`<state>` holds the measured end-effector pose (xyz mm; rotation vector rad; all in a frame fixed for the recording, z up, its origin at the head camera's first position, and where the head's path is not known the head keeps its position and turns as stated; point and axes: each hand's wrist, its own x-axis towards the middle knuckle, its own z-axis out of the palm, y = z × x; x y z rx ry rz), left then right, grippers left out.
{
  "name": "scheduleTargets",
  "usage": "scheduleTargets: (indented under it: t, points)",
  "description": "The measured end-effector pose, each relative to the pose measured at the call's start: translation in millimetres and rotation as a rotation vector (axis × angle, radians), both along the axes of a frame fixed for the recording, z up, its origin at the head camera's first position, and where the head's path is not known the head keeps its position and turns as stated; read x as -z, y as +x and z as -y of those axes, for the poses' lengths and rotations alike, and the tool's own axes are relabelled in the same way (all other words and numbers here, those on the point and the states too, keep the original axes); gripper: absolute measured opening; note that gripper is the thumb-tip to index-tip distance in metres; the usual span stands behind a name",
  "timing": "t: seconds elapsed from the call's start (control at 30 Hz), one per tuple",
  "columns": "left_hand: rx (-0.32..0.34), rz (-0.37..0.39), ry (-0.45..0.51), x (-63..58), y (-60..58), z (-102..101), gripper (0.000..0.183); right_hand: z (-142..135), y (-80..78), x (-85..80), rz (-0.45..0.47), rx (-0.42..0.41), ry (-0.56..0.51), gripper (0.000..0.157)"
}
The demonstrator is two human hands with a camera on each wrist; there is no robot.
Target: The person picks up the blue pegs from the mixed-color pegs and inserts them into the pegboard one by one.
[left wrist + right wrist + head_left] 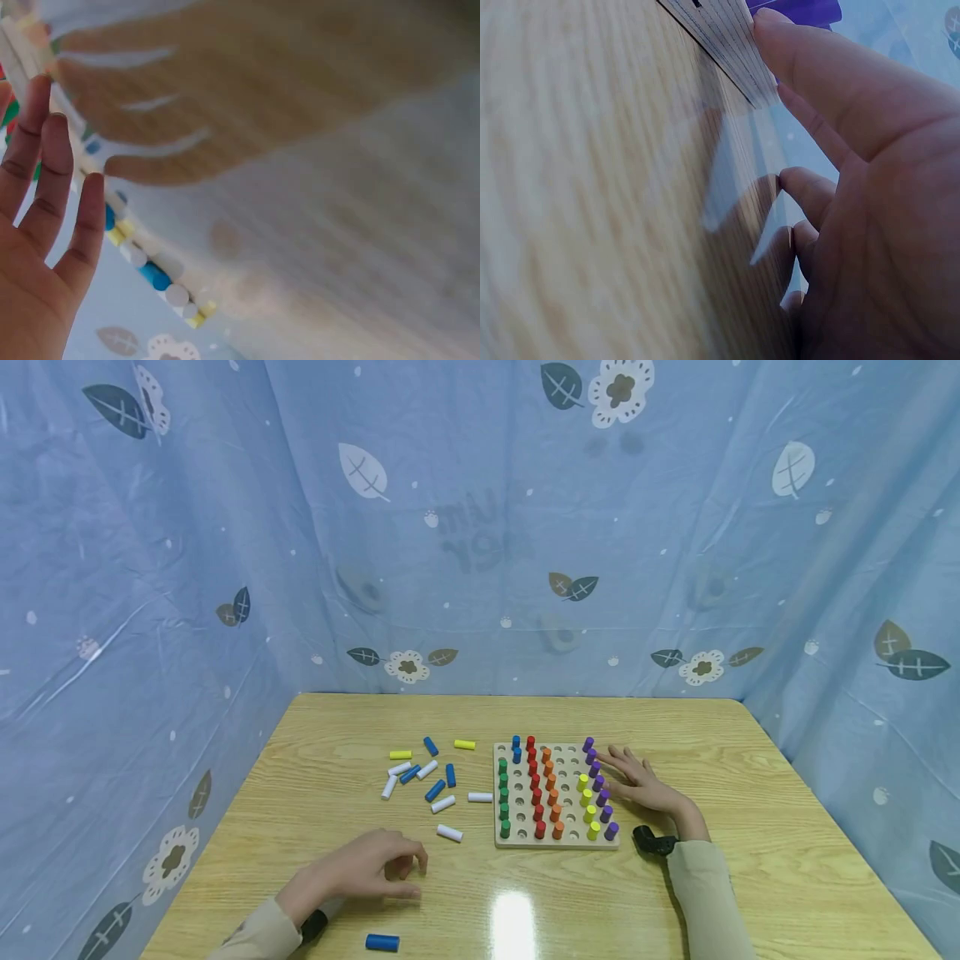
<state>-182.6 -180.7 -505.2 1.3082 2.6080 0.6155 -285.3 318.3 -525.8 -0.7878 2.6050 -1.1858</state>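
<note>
A square wooden pegboard (pixel 525 842) lies right of the table's middle. Its upright pegs stand in columns of green (pixel 504 796), red (pixel 536 782), orange (pixel 551 782), yellow (pixel 587 797) and purple (pixel 598 783), plus two blue pegs (pixel 517 755) near the back. My right hand (pixel 647 787) rests at the board's right side, fingers spread and thumb tip at its edge by the purple pegs, as the right wrist view confirms. Low over the front left of the table is my left hand (pixel 367 865), holding nothing, its fingers loosely bent. A loose white peg (pixel 450 833) lies just beyond it.
Loose white, blue and yellow pegs (pixel 435 790) are scattered left of the board. One white peg (pixel 480 797) lies close against the board's left side. A single blue peg (pixel 382 942) sits near the front edge. Blue patterned curtains (pixel 480 610) surround the wooden table (pixel 675 727).
</note>
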Motion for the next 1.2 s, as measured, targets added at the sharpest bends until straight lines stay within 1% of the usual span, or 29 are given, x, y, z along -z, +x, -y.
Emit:
scheduleTargets:
  t: [0.1,0.2,0.27,0.33,0.4,0.53,0.73,0.93,1.2]
  points:
    - [0.039,-0.021,-0.009,1.8,4.5,1.0,0.025,-0.3,-0.2,0.0,-0.005,0.002,0.006,0.055]
    - [0.079,-0.017,-0.002,1.7,9.1,0.7,0.026,-0.4,-0.1,-0.9,-0.006,-0.003,0.007,0.055]
    - [0.096,0.003,0.002,1.1,12.3,0.4,0.026,-0.5,0.3,-1.0,-0.001,-0.004,0.002,0.055]
    - [0.108,0.045,0.009,0.3,15.1,0.5,0.025,-0.7,0.4,-1.0,0.002,-0.006,-0.005,0.055]
    - [0.118,0.072,0.002,-1.3,18.1,0.5,0.025,-0.7,0.4,-1.0,0.005,-0.007,-0.008,0.055]
    - [0.147,0.096,-0.011,-4.9,23.2,0.5,0.027,-0.6,0.3,-1.1,0.008,-0.011,-0.011,0.055]
    - [0.172,0.109,-0.047,-11.4,27.4,2.4,0.030,-0.3,1.2,-2.2,0.013,-0.009,-0.018,0.056]
    - [0.198,0.108,-0.086,-14.7,29.8,3.5,0.027,-1.1,0.4,-2.0,0.007,-0.015,-0.015,0.056]
    - [0.202,0.094,-0.107,-17.1,32.5,1.5,0.024,-1.6,-0.9,1.0,-0.001,-0.017,-0.013,0.055]
